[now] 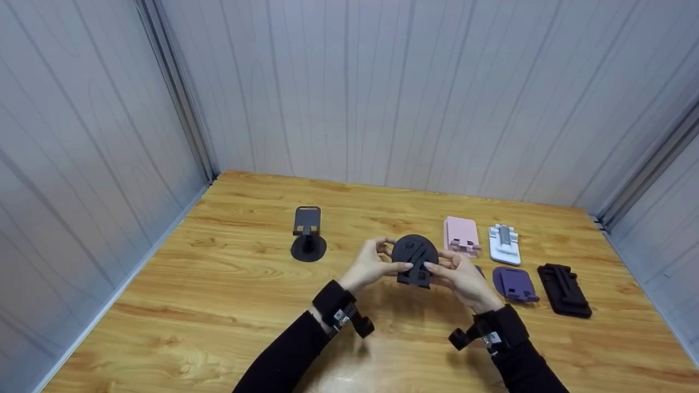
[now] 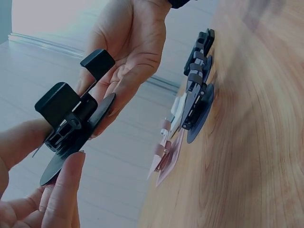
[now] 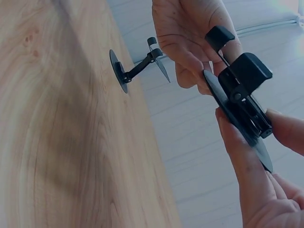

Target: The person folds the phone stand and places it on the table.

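Both hands hold a black folding phone stand [image 1: 415, 256] with a round base, folded flat and raised above the table. My left hand [image 1: 371, 265] pinches its left side, thumb on the near face and fingers behind. On the opposite side my right hand [image 1: 464, 278] grips it the same way. The left wrist view shows the stand's two hooked lips [image 2: 57, 103] and the thin edge of its disc base. From the right wrist view, the folded arm and hinge [image 3: 240, 97] lie close along the disc.
An unfolded black phone stand [image 1: 308, 245] stands upright at left. To the right lie a pink stand [image 1: 461, 232], a white stand [image 1: 504, 248], a purple stand [image 1: 516, 284] and a black rectangular stand [image 1: 565, 292]. Another purple piece is mostly hidden behind my right hand. Pale panels enclose the wooden table [image 1: 218, 305].
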Demonstrator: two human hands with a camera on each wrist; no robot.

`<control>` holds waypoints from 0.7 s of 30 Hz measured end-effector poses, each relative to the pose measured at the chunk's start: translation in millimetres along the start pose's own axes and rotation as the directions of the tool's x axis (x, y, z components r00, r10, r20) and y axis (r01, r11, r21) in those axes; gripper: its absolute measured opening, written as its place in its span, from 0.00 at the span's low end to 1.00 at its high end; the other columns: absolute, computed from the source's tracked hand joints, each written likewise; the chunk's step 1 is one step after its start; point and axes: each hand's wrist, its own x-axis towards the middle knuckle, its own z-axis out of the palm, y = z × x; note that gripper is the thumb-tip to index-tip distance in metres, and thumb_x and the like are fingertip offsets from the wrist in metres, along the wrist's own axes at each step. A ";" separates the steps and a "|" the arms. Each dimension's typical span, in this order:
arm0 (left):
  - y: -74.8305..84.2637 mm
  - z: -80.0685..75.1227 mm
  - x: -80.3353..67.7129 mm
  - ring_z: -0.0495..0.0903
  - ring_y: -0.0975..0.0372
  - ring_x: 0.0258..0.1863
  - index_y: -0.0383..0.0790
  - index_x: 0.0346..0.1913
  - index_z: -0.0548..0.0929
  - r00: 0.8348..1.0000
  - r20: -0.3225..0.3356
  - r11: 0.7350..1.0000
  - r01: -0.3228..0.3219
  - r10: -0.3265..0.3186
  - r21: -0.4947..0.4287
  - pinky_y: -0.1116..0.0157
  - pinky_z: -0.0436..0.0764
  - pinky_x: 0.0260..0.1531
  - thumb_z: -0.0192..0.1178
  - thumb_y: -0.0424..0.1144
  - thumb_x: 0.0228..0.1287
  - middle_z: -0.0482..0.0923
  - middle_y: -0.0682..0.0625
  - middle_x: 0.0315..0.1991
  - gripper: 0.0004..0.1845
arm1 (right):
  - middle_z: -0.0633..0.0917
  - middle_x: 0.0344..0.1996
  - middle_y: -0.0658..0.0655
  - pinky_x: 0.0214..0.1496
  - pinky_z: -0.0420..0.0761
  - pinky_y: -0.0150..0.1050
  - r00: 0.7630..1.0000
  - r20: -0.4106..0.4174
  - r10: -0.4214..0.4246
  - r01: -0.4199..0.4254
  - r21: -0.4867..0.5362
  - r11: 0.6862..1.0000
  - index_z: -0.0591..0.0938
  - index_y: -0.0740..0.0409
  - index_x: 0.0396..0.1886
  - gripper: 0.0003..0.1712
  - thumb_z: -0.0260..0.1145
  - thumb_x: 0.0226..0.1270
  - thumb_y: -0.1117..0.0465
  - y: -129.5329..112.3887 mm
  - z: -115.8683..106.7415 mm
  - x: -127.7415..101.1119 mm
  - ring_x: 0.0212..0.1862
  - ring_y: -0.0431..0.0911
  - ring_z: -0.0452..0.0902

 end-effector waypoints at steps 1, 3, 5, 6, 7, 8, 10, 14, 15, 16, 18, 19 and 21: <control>0.3 0.1 -0.5 0.77 0.63 0.32 0.31 0.55 0.78 1.000 0.004 1.000 -0.002 0.002 0.005 0.72 0.79 0.28 0.73 0.33 0.55 0.79 0.49 0.34 0.25 | 0.89 0.46 0.53 0.54 0.85 0.37 1.000 -0.001 0.002 -0.002 0.000 1.000 0.52 0.81 0.72 0.37 0.58 0.73 0.69 -0.4 -0.1 -0.2 0.47 0.42 0.87; 0.7 0.3 -1.1 0.78 0.64 0.32 0.32 0.56 0.77 1.000 0.016 1.000 -0.006 0.006 0.005 0.72 0.79 0.30 0.72 0.33 0.55 0.79 0.49 0.35 0.25 | 0.89 0.47 0.52 0.54 0.85 0.37 1.000 -0.002 0.003 -0.003 0.001 1.000 0.52 0.81 0.72 0.37 0.58 0.73 0.69 -1.4 -0.3 -0.9 0.47 0.42 0.87; 1.5 0.7 -1.6 0.79 0.64 0.32 0.33 0.56 0.77 1.000 0.029 1.000 -0.011 0.011 0.008 0.71 0.80 0.32 0.72 0.34 0.56 0.80 0.48 0.37 0.26 | 0.89 0.46 0.52 0.53 0.85 0.37 1.000 -0.001 0.001 -0.001 0.005 1.000 0.51 0.81 0.72 0.37 0.58 0.73 0.69 -2.3 -0.8 -1.7 0.47 0.41 0.87; 1.8 0.8 -1.5 0.79 0.64 0.33 0.33 0.56 0.77 0.999 0.031 1.000 -0.013 0.012 0.009 0.70 0.81 0.33 0.72 0.34 0.56 0.81 0.48 0.37 0.25 | 0.89 0.46 0.52 0.53 0.85 0.37 1.000 0.000 0.001 -0.001 0.011 1.000 0.51 0.81 0.72 0.37 0.58 0.73 0.69 -3.0 -0.9 -2.0 0.47 0.41 0.87; 2.1 1.2 -1.3 0.80 0.64 0.33 0.33 0.57 0.77 0.999 0.035 1.000 -0.008 0.008 -0.004 0.69 0.83 0.35 0.72 0.34 0.56 0.81 0.47 0.38 0.25 | 0.89 0.46 0.52 0.53 0.85 0.37 1.000 0.003 0.000 0.000 0.015 1.000 0.51 0.82 0.72 0.37 0.58 0.74 0.69 -3.5 -1.2 -2.5 0.47 0.41 0.87; 2.4 1.5 -1.0 0.80 0.64 0.34 0.33 0.57 0.77 0.999 0.040 1.000 0.001 0.000 -0.018 0.66 0.85 0.38 0.71 0.34 0.57 0.82 0.47 0.39 0.25 | 0.89 0.45 0.52 0.53 0.85 0.36 1.000 0.006 0.000 -0.001 0.019 1.000 0.51 0.82 0.72 0.37 0.57 0.74 0.69 -3.9 -1.7 -3.0 0.47 0.41 0.87; 2.7 2.2 -0.2 0.81 0.64 0.36 0.33 0.58 0.77 0.998 0.053 0.999 0.018 -0.016 -0.051 0.62 0.87 0.43 0.70 0.36 0.60 0.83 0.44 0.42 0.24 | 0.89 0.45 0.52 0.53 0.85 0.36 1.000 0.011 -0.002 0.002 0.033 0.999 0.51 0.82 0.72 0.37 0.57 0.74 0.69 -5.1 -2.8 -4.1 0.47 0.41 0.87; 3.3 2.9 1.1 0.83 0.60 0.42 0.33 0.63 0.75 0.996 0.078 0.997 0.039 -0.033 -0.073 0.55 0.86 0.50 0.62 0.41 0.69 0.82 0.39 0.50 0.23 | 0.90 0.44 0.53 0.54 0.85 0.36 1.000 0.010 -0.005 0.005 0.066 0.998 0.52 0.82 0.71 0.35 0.56 0.74 0.69 -7.2 -6.7 -6.1 0.47 0.42 0.87; 3.4 3.0 1.4 0.83 0.59 0.44 0.33 0.64 0.75 0.996 0.082 0.998 0.033 -0.028 -0.058 0.55 0.86 0.51 0.59 0.42 0.71 0.81 0.39 0.52 0.23 | 0.90 0.44 0.54 0.54 0.85 0.36 1.000 0.002 -0.006 0.006 0.073 0.997 0.54 0.81 0.71 0.34 0.56 0.74 0.70 -7.8 -7.8 -6.5 0.47 0.42 0.87; 3.6 3.0 1.5 0.83 0.57 0.47 0.34 0.65 0.74 0.996 0.086 0.999 0.026 -0.023 -0.038 0.54 0.85 0.52 0.56 0.43 0.73 0.81 0.38 0.54 0.23 | 0.90 0.43 0.53 0.53 0.85 0.36 1.000 -0.006 -0.007 0.008 0.075 0.997 0.56 0.80 0.71 0.33 0.57 0.74 0.70 -8.3 -9.1 -6.9 0.47 0.42 0.87; 4.2 2.5 1.2 0.82 0.53 0.51 0.36 0.67 0.73 0.996 0.091 1.000 0.008 -0.009 0.013 0.53 0.83 0.55 0.52 0.45 0.76 0.80 0.38 0.56 0.24 | 0.90 0.44 0.53 0.53 0.85 0.35 1.000 -0.019 -0.008 0.010 0.074 0.997 0.59 0.78 0.71 0.31 0.57 0.74 0.69 -9.1 -11.7 -7.5 0.47 0.42 0.87; 4.0 2.1 1.2 0.81 0.52 0.53 0.36 0.68 0.72 0.996 0.094 0.999 -0.003 -0.001 0.038 0.52 0.82 0.56 0.49 0.46 0.77 0.79 0.38 0.58 0.24 | 0.90 0.44 0.53 0.53 0.85 0.35 1.000 -0.027 -0.008 0.010 0.073 0.997 0.60 0.77 0.70 0.30 0.57 0.74 0.69 -9.4 -13.3 -7.8 0.47 0.42 0.87; 4.7 0.8 -0.1 0.79 0.49 0.58 0.38 0.69 0.71 0.995 0.099 0.995 -0.034 0.024 0.097 0.51 0.80 0.59 0.47 0.47 0.79 0.79 0.39 0.60 0.24 | 0.90 0.44 0.52 0.52 0.85 0.35 0.999 -0.045 0.000 0.002 0.061 0.998 0.61 0.76 0.70 0.30 0.58 0.73 0.68 -10.6 -16.4 -8.7 0.47 0.41 0.87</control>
